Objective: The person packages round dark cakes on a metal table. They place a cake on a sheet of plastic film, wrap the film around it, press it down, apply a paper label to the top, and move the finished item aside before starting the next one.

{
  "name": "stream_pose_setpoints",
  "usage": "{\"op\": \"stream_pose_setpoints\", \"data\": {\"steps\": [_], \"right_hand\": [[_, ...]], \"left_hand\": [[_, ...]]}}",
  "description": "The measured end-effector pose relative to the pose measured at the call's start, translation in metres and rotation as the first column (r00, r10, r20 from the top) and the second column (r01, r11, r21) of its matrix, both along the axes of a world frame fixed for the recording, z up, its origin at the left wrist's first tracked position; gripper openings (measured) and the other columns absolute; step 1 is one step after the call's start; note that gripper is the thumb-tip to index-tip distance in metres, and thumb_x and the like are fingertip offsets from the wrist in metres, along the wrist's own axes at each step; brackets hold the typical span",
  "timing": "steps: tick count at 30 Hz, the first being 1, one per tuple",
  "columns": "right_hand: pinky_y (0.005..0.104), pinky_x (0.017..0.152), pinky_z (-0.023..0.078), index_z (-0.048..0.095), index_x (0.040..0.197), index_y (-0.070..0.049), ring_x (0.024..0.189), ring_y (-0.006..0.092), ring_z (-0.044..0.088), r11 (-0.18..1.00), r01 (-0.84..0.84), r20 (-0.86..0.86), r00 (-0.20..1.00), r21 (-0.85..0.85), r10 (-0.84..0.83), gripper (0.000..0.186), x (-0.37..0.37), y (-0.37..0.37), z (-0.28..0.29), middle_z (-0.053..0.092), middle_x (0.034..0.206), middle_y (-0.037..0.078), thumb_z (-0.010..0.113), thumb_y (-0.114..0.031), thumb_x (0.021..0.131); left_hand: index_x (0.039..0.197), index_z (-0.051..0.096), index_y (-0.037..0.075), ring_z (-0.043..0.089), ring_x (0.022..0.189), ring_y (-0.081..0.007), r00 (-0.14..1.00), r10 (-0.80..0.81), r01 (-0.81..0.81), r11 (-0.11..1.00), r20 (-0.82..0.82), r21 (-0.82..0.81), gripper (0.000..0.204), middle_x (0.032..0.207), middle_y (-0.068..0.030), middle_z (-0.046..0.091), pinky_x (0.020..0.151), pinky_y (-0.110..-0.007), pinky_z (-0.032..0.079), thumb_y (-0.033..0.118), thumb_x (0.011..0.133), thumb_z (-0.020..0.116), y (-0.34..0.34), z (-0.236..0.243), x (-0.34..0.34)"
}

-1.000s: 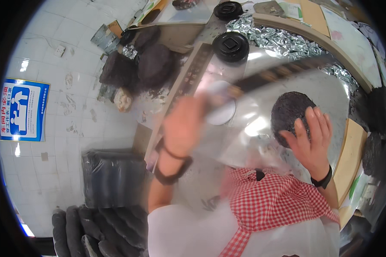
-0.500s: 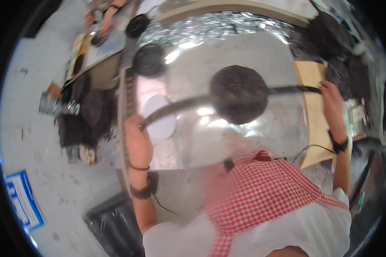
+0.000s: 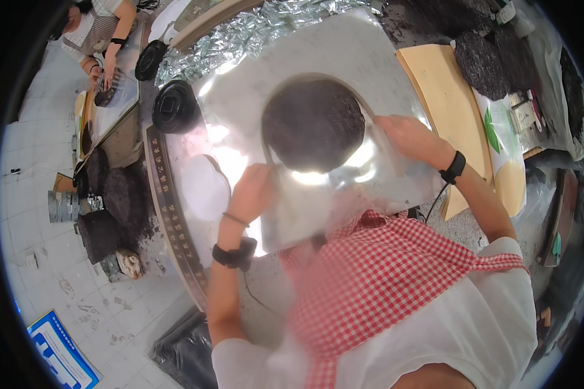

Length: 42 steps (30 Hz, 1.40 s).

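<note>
My left hand [image 3: 252, 188] is closed on one end of a thin curved band [image 3: 319, 75] at the lower left of a dark, rough, round slab [image 3: 313, 124]. My right hand [image 3: 405, 136] grips the band at the slab's right. The band arches round the slab's far side; its details are blurred. Both lie on a shiny sheet-covered board [image 3: 233, 97]. A white oval piece [image 3: 202, 187] sits beside my left hand, near a long brown strip [image 3: 162, 194] with markings. A black lid-like disc [image 3: 175, 107] is farther back.
Crumpled foil [image 3: 233, 29] runs along the back edge. Tan sheets [image 3: 441, 104] and dark slabs [image 3: 480, 65] lie right, more dark lumps [image 3: 123, 194] left. A co-worker [image 3: 104, 26] works at the upper left. A black padded item [image 3: 182, 347] and a blue sign [image 3: 58, 350] are lower left.
A second ago the strip swung aloft in my left hand, my right hand on the slab. Then both hands held it across the slab; now it curves round the slab, hands closer. The view has turned.
</note>
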State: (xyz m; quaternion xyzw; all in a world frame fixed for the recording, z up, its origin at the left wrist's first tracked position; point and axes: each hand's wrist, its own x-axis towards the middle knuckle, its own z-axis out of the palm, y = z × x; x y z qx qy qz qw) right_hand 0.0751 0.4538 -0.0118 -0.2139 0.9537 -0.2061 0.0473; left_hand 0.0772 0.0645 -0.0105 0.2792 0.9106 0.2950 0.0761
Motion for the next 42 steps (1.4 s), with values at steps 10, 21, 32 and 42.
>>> {"op": "stream_pose_setpoints", "data": {"steps": [10,21,32,42], "right_hand": [[0.0394,0.095,0.045,0.059,0.082,-0.007,0.108,0.0285,0.055,0.808,-0.586,-0.410,0.725,0.054,0.553,0.008,-0.008,-0.025,-0.016,0.060,0.116,0.014,0.062,-0.011,0.076],[0.0380,0.091,0.044,0.063,0.078,-0.007,0.106,0.0244,0.056,0.905,-0.417,-0.287,0.880,-0.085,0.378,0.011,-0.004,-0.053,-0.039,0.061,0.112,0.009,0.066,-0.015,0.071],[0.0409,0.085,0.041,0.062,0.081,-0.016,0.104,0.0224,0.048,0.860,-0.505,-0.325,0.803,0.077,0.500,0.005,-0.007,-0.066,-0.041,0.055,0.103,0.003,0.062,-0.019,0.076],[0.0416,0.081,0.040,0.060,0.082,-0.020,0.098,0.0215,0.048,0.891,-0.431,-0.286,0.844,0.144,0.455,0.004,0.000,-0.073,-0.043,0.052,0.097,0.002,0.062,-0.023,0.079]], "left_hand": [[0.085,0.063,0.012,0.035,0.139,-0.0346,0.897,-0.389,0.377,0.921,-0.208,-0.094,0.024,0.145,-0.0123,0.046,0.108,-0.048,0.033,0.007,0.063,0.074,0.047,-0.025,-0.006],[0.073,0.053,0.008,0.038,0.135,-0.0402,0.953,-0.180,0.202,0.977,-0.245,0.069,0.021,0.138,-0.0183,0.051,0.102,-0.049,0.030,0.009,0.066,0.073,0.087,-0.046,0.012],[0.086,0.052,0.008,0.041,0.130,-0.0332,0.943,0.015,-0.031,0.999,-0.333,-0.045,0.023,0.138,-0.0102,0.051,0.091,-0.044,0.035,0.010,0.071,0.069,0.109,-0.071,0.019],[0.124,0.054,0.011,0.032,0.134,-0.0416,0.994,-0.100,0.103,0.989,0.033,-0.110,0.041,0.144,-0.0143,0.040,0.104,-0.058,0.028,0.019,0.084,0.060,0.102,-0.017,-0.039]]}}
